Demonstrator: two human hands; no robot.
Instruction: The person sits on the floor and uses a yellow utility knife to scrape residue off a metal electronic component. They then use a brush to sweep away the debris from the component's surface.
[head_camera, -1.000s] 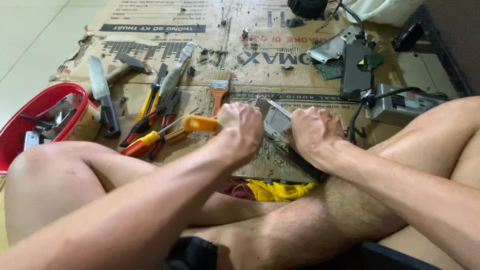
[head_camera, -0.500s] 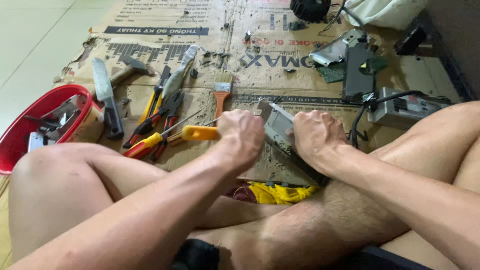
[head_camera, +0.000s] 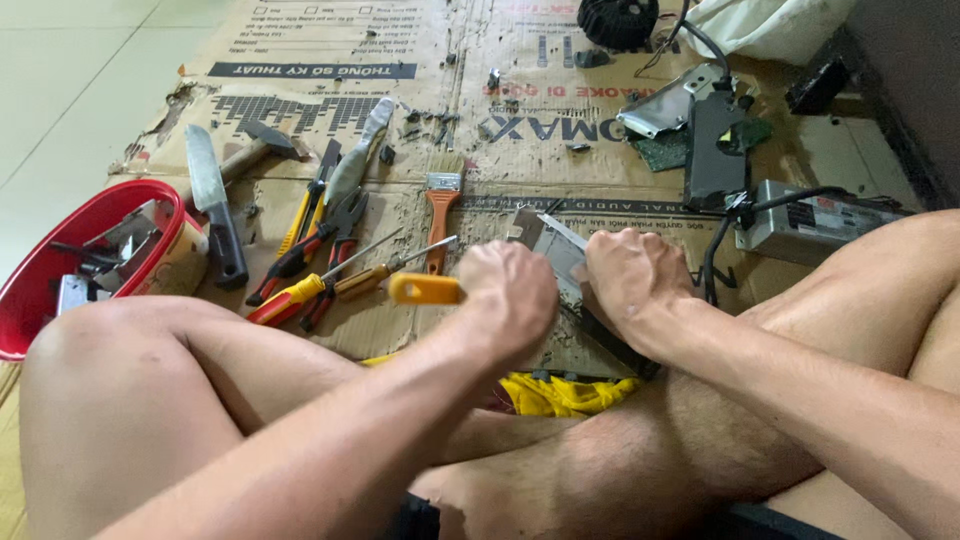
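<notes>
While the left hand (head_camera: 510, 295) fists a yellow-handled screwdriver (head_camera: 428, 289), the right hand (head_camera: 635, 280), fingers curled, steadies the grey metal housing (head_camera: 560, 250); fastener work underway; next needs firm tip seating.

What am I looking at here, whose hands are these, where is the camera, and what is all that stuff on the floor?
There is no machine here: a person sits on the floor, bare knees up, and the camera is worn on their head, looking down. The left hand grips a tool with a yellow handle; its working end is hidden. The right hand steadies a small grey metal part against the flattened cardboard that serves as the work surface. On the cardboard lie pliers, screwdrivers, an orange-handled paintbrush, a knife and a hammer. A red bowl of metal pieces stands at the left; a grey box with cables lies at the right.
</notes>
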